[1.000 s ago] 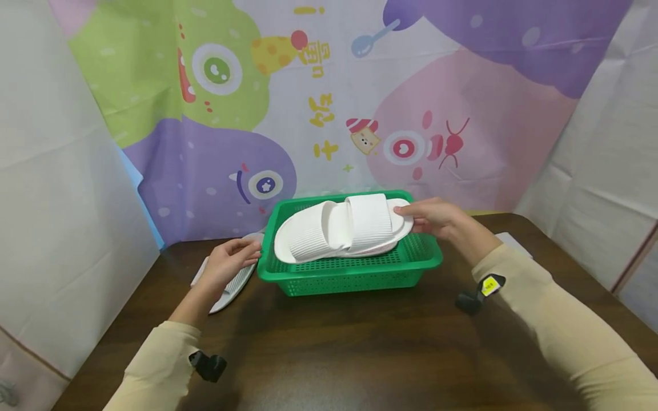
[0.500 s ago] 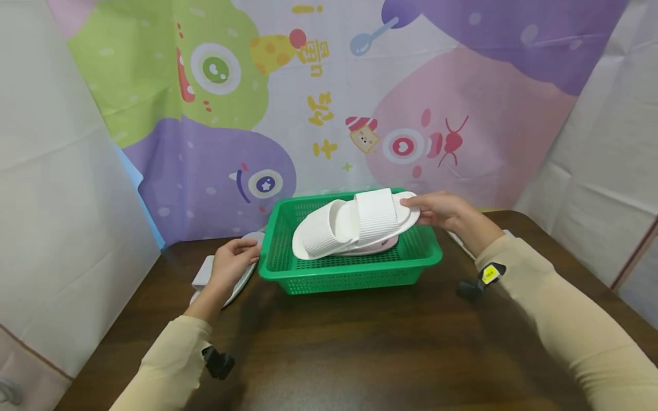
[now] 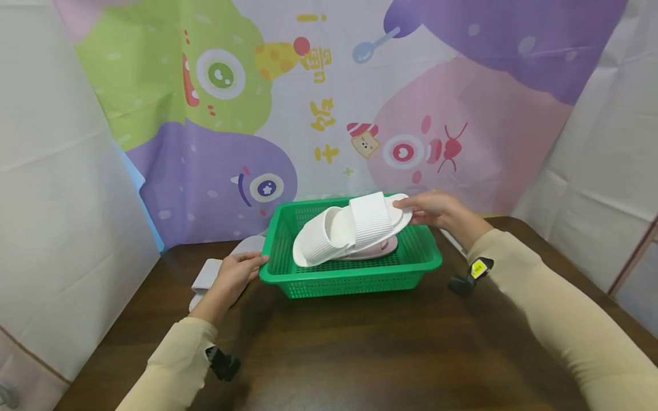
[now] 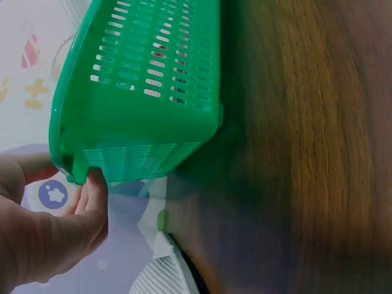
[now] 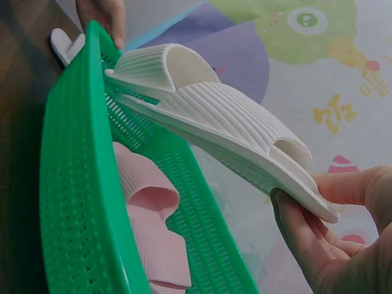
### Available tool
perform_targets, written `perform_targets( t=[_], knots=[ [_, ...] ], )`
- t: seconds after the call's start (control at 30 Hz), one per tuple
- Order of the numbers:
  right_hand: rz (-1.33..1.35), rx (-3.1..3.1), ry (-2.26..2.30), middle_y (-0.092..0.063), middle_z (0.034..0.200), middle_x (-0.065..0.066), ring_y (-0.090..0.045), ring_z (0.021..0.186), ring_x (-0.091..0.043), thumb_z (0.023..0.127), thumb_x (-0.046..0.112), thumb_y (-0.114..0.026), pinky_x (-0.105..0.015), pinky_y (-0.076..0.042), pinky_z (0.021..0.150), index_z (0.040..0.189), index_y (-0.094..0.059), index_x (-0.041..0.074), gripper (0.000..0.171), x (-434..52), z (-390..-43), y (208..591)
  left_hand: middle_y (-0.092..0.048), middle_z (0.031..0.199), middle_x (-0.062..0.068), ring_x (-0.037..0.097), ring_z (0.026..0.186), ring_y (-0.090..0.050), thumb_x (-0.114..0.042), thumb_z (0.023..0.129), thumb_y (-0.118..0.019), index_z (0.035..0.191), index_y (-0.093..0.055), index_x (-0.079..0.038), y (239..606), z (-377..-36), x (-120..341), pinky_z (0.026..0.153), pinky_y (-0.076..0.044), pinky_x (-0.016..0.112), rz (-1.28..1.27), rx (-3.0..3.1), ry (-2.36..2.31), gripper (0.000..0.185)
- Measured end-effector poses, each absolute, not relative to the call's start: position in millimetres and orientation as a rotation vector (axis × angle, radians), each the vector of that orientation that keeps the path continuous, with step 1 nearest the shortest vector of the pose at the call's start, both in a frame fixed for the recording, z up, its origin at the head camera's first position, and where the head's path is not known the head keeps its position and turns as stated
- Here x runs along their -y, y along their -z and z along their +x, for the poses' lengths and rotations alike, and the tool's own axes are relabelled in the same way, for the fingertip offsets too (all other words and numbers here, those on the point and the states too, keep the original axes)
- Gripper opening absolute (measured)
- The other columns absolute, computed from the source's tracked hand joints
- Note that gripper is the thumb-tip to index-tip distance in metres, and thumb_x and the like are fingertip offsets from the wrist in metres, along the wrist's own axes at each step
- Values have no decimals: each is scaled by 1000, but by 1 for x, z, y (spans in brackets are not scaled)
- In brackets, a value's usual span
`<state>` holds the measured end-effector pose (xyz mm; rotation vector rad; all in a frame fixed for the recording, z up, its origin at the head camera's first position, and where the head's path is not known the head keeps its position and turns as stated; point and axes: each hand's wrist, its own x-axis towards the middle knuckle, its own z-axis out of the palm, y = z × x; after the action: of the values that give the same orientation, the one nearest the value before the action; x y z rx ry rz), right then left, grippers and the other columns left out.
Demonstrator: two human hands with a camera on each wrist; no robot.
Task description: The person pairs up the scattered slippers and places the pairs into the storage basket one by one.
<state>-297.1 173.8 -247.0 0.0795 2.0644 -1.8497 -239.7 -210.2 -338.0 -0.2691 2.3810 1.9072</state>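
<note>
My right hand [image 3: 432, 208] pinches the heel end of a white ribbed slipper [image 3: 354, 228] and holds it tilted over the green basket [image 3: 354, 273], toe end down to the left. The right wrist view shows this white slipper [image 5: 214, 116] above a pink slipper [image 5: 153, 208], which lies in the basket [image 5: 73, 184], with my right hand [image 5: 331, 226] at the heel. My left hand [image 3: 233, 274] grips the basket's left front corner. In the left wrist view my left hand [image 4: 49, 226] has thumb and fingers round that corner of the basket [image 4: 141, 92].
A second white slipper [image 3: 208, 277] lies on the dark wooden table [image 3: 360, 342], left of the basket and partly under my left hand. A cartoon-printed backdrop [image 3: 334, 103] hangs close behind the basket. White sheets wall in both sides.
My right hand has raised the white slipper's heel and drawn it to the right, so it now tilts. My left hand has moved from the table slipper to the basket's corner.
</note>
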Motion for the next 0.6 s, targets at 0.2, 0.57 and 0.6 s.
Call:
perform_targets(
  t=[0.2,0.57,0.6],
  knots=[
    [84,-2090,1790,-65,66,4,-66,59,-5,92,13,-61,-19,-57,61,102,-53,2,17,-167,-304,242,-40,144,27,11,104,-60,-13,97,-53,140,-36,14,342,-243,209,77,-51,10,-256,-2276,-2013,54],
    [84,-2171,1638,-64,68,4,-64,61,-5,92,17,-63,-20,-57,62,121,-52,-4,37,-142,-316,239,-33,150,26,29,131,-45,-14,98,-52,144,-31,10,338,-243,209,107,-44,28,-287,-2209,-1989,57],
    [75,-2167,1633,-64,67,4,-64,60,-5,92,16,-63,-21,-57,63,117,-54,-3,33,-140,-317,241,-34,150,26,29,131,-45,-14,98,-52,144,-32,10,338,-242,209,106,-44,27,-289,-2210,-1987,56]
  ],
)
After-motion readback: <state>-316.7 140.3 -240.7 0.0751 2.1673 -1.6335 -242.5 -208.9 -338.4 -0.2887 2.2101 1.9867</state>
